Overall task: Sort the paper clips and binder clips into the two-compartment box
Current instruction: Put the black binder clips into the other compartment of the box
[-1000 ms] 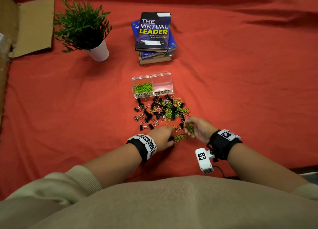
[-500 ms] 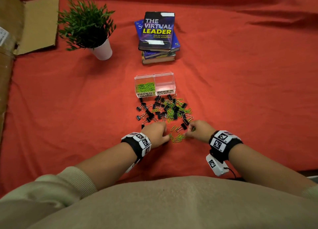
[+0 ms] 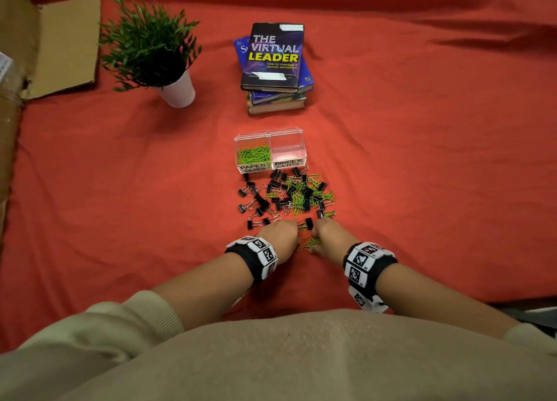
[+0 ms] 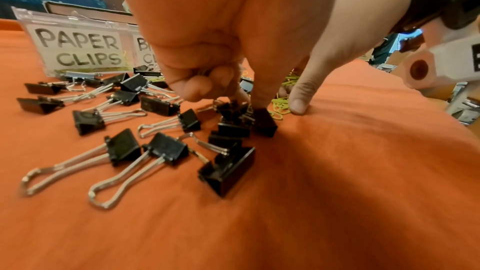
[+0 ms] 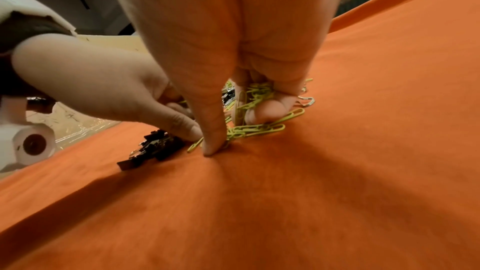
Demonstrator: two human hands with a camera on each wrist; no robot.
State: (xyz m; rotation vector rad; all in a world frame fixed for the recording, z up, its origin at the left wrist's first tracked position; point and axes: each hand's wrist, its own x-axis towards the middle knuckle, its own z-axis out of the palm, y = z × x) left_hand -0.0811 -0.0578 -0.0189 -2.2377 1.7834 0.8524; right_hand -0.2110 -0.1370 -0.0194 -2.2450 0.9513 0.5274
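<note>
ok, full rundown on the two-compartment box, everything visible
The two-compartment box is small, clear and plastic-looking, standing upright and open-topped on the red cloth, nearer than the stack of books. Its near face carries two white hand-lettered labels: PAPER CLIPS on the left, BINDER CLIPS on the right. The left compartment holds a heap of green paper clips; the right one looks empty. Loose black binder clips lie right at its near face, some possibly touching. Neither hand touches it.
</note>
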